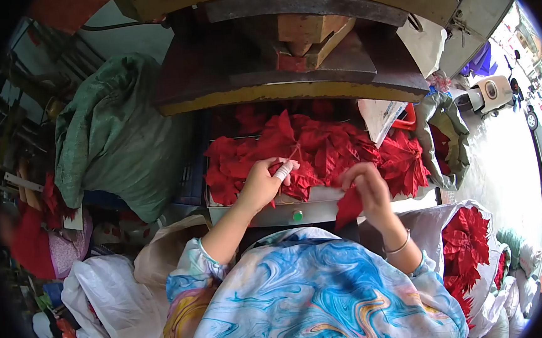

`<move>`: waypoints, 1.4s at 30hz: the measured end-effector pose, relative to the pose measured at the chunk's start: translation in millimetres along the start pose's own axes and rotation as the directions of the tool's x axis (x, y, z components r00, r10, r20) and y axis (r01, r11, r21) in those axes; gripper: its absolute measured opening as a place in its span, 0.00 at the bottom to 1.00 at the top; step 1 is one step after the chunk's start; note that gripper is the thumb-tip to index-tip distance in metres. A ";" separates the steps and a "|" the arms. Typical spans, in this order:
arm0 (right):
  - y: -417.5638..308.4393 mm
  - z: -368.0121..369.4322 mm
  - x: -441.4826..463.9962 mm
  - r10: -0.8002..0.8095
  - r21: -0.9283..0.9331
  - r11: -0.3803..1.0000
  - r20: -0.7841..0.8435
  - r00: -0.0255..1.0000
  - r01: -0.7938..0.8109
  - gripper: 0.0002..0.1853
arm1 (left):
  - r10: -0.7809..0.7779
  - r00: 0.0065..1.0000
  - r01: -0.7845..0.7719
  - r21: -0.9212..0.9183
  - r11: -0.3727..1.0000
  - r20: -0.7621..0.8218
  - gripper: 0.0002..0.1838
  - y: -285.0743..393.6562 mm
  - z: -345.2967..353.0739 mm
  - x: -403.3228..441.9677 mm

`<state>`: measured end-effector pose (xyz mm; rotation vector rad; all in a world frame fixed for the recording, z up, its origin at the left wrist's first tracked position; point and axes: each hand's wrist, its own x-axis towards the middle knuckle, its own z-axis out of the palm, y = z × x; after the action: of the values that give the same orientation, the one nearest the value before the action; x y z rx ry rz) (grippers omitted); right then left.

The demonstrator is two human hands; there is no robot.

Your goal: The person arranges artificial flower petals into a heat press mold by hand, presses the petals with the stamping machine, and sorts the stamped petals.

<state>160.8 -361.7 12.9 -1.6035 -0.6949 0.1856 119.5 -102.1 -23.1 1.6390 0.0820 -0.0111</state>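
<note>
In front of me, a thick pile of red fabric poinsettia petals point(326, 143) covers the metal worktop point(268, 216). My left hand point(270, 180) is closed at the near edge of the pile, with white tape round one finger. It pinches a red artificial flower point(279, 131) near a thin stem, though the fingers partly hide the grip. To the right, my right hand point(372, 190) is curled and slightly blurred, a bracelet on its wrist. A loose red fabric petal point(348, 209) hangs at its fingers over the worktop's front edge.
A heavy machine head point(291, 92) overhangs the pile. A green button point(297, 215) sits on the front edge. A green sack point(118, 136) stands left, and an open sack point(442, 138) right. Another bag holds red flowers point(465, 243) at lower right. White plastic bags point(113, 299) lie lower left.
</note>
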 end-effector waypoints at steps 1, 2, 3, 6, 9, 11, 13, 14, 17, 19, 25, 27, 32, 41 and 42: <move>-26.0 -1.8 19.4 -0.163 -0.134 0.978 0.007 0.987 0.163 0.11 | -0.048 0.998 0.048 0.016 0.999 0.051 0.12 5.5 1.8 -0.3; -44.0 0.4 35.3 -0.319 -0.263 0.911 0.037 0.947 0.317 0.14 | -0.051 0.997 0.050 0.016 0.999 0.061 0.12 20.3 9.4 -5.5; -39.0 3.5 39.8 -0.286 -0.277 0.912 0.102 0.953 0.303 0.18 | -0.111 0.990 0.109 0.024 0.994 0.089 0.11 40.8 19.6 -11.0; -2.7 31.9 43.5 -0.254 -0.367 0.873 0.223 0.941 0.322 0.16 | -0.075 0.990 0.075 0.003 0.997 0.117 0.11 43.5 27.7 -18.5; 5.3 43.2 17.9 0.203 -0.191 0.972 0.380 0.902 -0.138 0.13 | -0.004 0.984 -0.043 0.260 0.965 0.177 0.07 38.5 14.0 -23.4; 20.7 32.3 3.4 0.047 -0.238 0.968 0.470 0.882 0.075 0.09 | -0.051 0.984 0.016 0.202 0.979 0.173 0.07 25.3 -1.3 -34.6; 13.7 -0.9 -2.7 0.113 -0.555 0.830 0.253 0.961 0.049 0.10 | -0.074 0.996 0.064 0.201 0.977 0.043 0.07 23.1 -23.9 -47.6; 4.7 -26.0 2.4 0.048 -0.478 0.878 0.022 0.999 -0.032 0.14 | -0.085 0.995 0.093 0.219 0.971 -0.048 0.07 27.8 -38.3 -54.5; 36.3 -117.6 4.4 -0.290 -0.544 0.838 -0.517 0.806 -0.047 0.12 | -0.182 0.961 0.227 0.219 0.949 -0.209 0.07 4.1 -83.0 -81.3; 40.9 -141.0 4.9 -0.318 -0.608 0.788 -0.543 0.777 -0.102 0.09 | -0.261 0.926 0.333 0.266 0.905 -0.271 0.08 -17.0 -107.6 -101.6; 190.9 -187.0 -20.0 -0.161 -0.735 0.618 -0.464 0.871 -0.277 0.16 | -0.545 0.754 0.656 0.449 0.606 -0.366 0.07 -86.8 -161.3 -190.1; 175.6 -183.1 -15.1 -0.171 -0.631 0.731 -0.538 0.826 -0.259 0.20 | -0.482 0.789 0.592 0.681 0.430 -0.381 0.07 -114.9 -170.1 -218.0; 150.5 -182.5 -14.5 -0.230 -0.441 0.888 -0.668 0.708 -0.128 0.16 | -0.301 0.832 0.554 0.700 0.450 -0.465 0.15 -179.6 -192.3 -258.9; 94.4 -43.1 -5.5 -0.086 -0.378 0.924 -0.357 0.930 -0.060 0.10 | -0.003 0.834 0.343 0.514 0.786 -0.553 0.12 -51.1 -83.6 -108.6; 90.0 -20.3 -2.7 -0.011 -0.399 0.914 -0.207 0.978 -0.074 0.10 | 0.130 0.875 0.144 0.507 0.850 -0.467 0.11 -44.5 -62.0 -86.8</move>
<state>198.0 -380.3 -69.5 -1.9992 -0.5690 -0.1101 27.6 -41.4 -58.1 2.1677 0.5148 0.4146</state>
